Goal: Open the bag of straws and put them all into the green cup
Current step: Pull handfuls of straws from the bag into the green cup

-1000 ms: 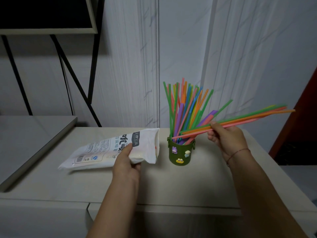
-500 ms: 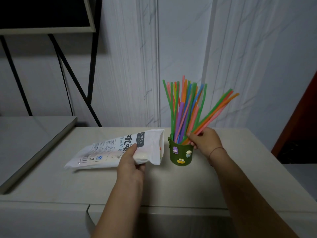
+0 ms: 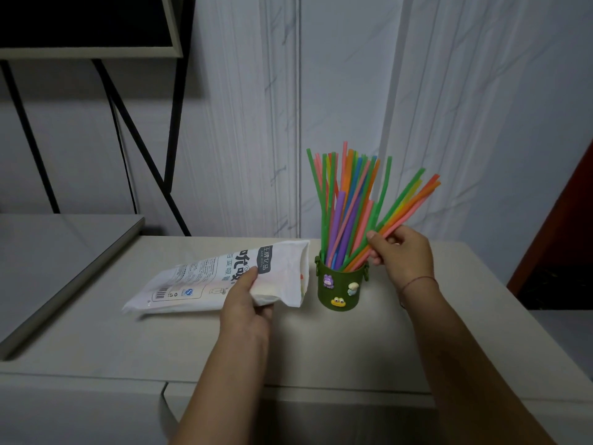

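Note:
The green cup [image 3: 340,289], decorated with small figures, stands on the pale tabletop [image 3: 321,348] and holds several coloured straws [image 3: 345,203] upright. My right hand [image 3: 401,255] sits just right of the cup's rim, fingers curled round a slanted bundle of straws [image 3: 407,203] whose lower ends are in the cup. The white straw bag [image 3: 199,281] lies flat to the cup's left, its open mouth toward the cup. My left hand [image 3: 247,303] grips the bag near that mouth, thumb on top.
A lower grey surface [image 3: 48,258] lies to the left, with a black metal frame [image 3: 141,149] behind it. The white wall is close behind the cup. A dark red edge [image 3: 558,220] stands at far right.
My right hand swung the held bundle from nearly horizontal to steeply slanted and lowered its ends into the cup, then drew slightly back to the right. My left hand kept its grip on the bag.

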{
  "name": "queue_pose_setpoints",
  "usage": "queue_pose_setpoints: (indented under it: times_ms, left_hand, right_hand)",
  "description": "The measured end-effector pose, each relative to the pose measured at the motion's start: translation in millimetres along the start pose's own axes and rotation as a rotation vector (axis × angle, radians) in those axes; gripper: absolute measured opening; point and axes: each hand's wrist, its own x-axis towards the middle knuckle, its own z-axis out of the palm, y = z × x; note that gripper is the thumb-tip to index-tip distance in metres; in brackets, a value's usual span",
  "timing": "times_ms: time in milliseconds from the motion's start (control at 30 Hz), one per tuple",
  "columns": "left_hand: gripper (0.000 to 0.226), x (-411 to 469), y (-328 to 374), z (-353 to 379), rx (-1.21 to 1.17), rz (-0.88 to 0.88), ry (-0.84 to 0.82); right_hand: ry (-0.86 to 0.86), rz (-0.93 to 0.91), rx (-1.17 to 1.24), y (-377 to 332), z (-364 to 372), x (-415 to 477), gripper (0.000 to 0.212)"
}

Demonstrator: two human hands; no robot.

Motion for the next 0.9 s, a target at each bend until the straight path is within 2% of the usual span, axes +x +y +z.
queue_pose_setpoints:
  times_ms: [133,367,467,567,633,767,833,900]
  left_hand:
    - [0.045,-1.5,-0.9,-0.2,-0.013,0.001,-0.014]
    - [0.051,-5.3,0.9,1.4,-0.044,0.008,-0.085]
    - [0.048,-8.7,2.2,1.6,0.016,0.079,-0.129]
    - [0.041,-18.1,1.7,2.2,0.098,0.205,-0.166]
    - [0.040,-26.7,0.6,4.0,0.142,0.281,-0.172]
    - [0.030,-39.8,-3.8,6.3,0.282,0.409,-0.202]
    - [0.030,-45.9,-6.4,7.4,0.370,0.479,-0.236]
    - [0.038,-50.8,-8.3,8.6,0.430,0.546,-0.265]
  right_hand:
    - [-0.012,0.023,-0.005,3.5,3.5,2.4,0.002]
    - [-0.080,0.156,-0.006,7.5,-0.7,-3.6,0.013]
    - [-0.109,0.249,-0.096,4.1,-6.1,-11.5,0.029]
    - [-0.255,0.435,-0.122,-3.2,-9.7,-25.1,0.036]
    - [-0.364,0.564,-0.047,-7.6,-5.4,-35.1,0.036]
    - [-0.533,0.763,0.283,-12.1,14.6,-50.4,0.035]
    - [-0.573,0.831,0.441,-14.1,23.4,-56.8,0.034]
    - [-0.573,0.888,0.556,-15.6,28.2,-61.0,0.032]
